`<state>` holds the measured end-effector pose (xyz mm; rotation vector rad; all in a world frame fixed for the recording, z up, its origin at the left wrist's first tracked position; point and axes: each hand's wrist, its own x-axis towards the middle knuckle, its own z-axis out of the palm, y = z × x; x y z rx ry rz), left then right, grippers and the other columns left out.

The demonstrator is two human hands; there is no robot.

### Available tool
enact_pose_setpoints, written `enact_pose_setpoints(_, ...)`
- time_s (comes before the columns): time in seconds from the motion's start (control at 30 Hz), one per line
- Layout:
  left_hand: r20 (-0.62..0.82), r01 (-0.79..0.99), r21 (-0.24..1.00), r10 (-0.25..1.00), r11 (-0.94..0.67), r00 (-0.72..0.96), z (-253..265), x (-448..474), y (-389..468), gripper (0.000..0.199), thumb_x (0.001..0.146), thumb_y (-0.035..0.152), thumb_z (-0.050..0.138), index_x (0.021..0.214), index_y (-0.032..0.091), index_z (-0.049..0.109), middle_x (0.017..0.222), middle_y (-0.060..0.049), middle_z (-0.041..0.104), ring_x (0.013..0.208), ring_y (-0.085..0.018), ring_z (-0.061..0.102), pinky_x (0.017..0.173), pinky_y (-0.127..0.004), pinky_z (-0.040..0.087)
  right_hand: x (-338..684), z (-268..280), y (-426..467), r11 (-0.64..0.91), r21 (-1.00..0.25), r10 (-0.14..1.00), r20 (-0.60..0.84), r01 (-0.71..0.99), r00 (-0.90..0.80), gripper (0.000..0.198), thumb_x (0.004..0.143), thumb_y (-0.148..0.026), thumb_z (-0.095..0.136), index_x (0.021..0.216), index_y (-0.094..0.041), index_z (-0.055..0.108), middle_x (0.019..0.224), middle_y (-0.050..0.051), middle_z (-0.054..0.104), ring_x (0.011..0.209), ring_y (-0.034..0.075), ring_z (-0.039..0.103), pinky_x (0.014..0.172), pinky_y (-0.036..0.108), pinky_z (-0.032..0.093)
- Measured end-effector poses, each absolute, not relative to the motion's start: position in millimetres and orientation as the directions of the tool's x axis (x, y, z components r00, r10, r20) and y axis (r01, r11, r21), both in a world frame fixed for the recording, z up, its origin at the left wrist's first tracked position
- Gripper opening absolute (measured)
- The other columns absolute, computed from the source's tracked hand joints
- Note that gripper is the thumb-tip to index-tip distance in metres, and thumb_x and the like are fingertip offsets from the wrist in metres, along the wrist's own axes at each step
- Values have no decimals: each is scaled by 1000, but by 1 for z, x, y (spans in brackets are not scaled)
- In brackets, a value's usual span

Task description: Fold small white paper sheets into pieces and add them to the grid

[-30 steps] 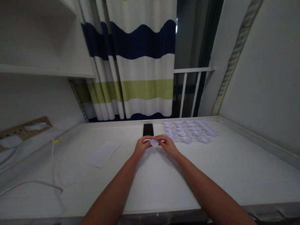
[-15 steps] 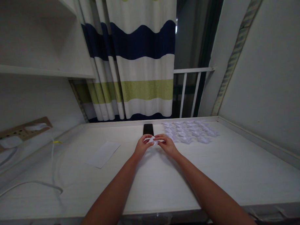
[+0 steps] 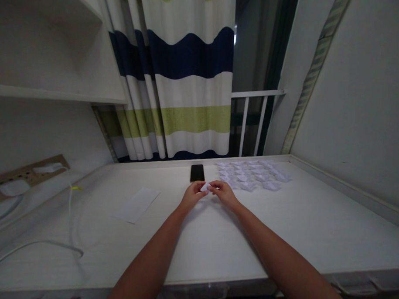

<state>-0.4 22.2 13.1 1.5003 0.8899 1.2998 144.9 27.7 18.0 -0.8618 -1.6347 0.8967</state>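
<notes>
Between my fingertips is a small folded white paper, pinched from both sides above the desk. My left hand grips its left side with thumb and fingers. On the other side, my right hand closes its thumb and fingertips on the paper's right edge. The fingers cover part of the folds. A black phone lies flat just beyond my left hand. Several folded white paper pieces sit in rows on the desk, beyond and to the right of my right hand.
Flat white paper sheets lie on the white desk to the left. A white cable runs across the left side from a power strip. A striped curtain hangs behind the desk, and a shelf juts out at upper left.
Both hands have shifted slightly, drawing a little nearer, and the folded paper has turned between the fingers. More of the phone shows now. The paper rows and flat sheets have stayed put.
</notes>
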Motion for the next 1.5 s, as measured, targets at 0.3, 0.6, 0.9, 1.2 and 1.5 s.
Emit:
enact_pose_setpoints(0.3, 144, 15, 988, 947, -155, 289, 12, -1, 19, 31, 55, 37, 68, 72, 11, 64, 62, -5, 65, 60, -15, 60, 63, -29, 46, 144, 21, 26, 403, -914, 896, 381, 55, -228, 25, 63, -39, 59, 68, -15, 63, 56, -1, 57, 51, 9, 48, 49, 21, 38)
enact_pose_setpoints(0.6, 120, 31, 990, 929, -139, 350, 14, -2, 16, 32, 54, 39, 69, 69, 11, 63, 58, -5, 65, 55, -16, 60, 59, -29, 47, 145, 26, 22, 272, -960, 923, 279, -62, -266, 26, 57, -38, 65, 65, -14, 64, 54, -1, 59, 50, 9, 50, 52, 22, 40)
enact_pose_setpoints(0.9, 120, 30, 990, 919, -141, 374, 18, -1, 13, 35, 55, 40, 68, 70, 9, 63, 58, -5, 64, 54, -14, 59, 60, -27, 47, 145, 28, 17, 146, -972, 930, 198, -183, -311, 26, 55, -36, 68, 66, -13, 64, 58, 0, 61, 53, 9, 52, 56, 24, 42)
enact_pose_setpoints(1.2, 67, -62, 997, 938, -48, 340, 18, 0, 14, 41, 59, 49, 61, 72, 10, 59, 61, -7, 64, 60, -17, 61, 59, -29, 47, 146, 24, 26, 364, -931, 909, 364, -41, -203, 24, 61, -32, 63, 76, -15, 60, 46, -6, 48, 44, 7, 42, 44, 20, 33)
enact_pose_setpoints(1.5, 56, -87, 995, 973, -37, 222, 20, -2, 16, 38, 57, 46, 63, 66, 10, 58, 54, -3, 60, 55, -15, 59, 54, -26, 47, 148, 29, 13, 745, -542, 660, 685, 390, -308, 17, 71, -25, 56, 86, -19, 60, 84, 5, 53, 78, 14, 50, 58, 24, 43)
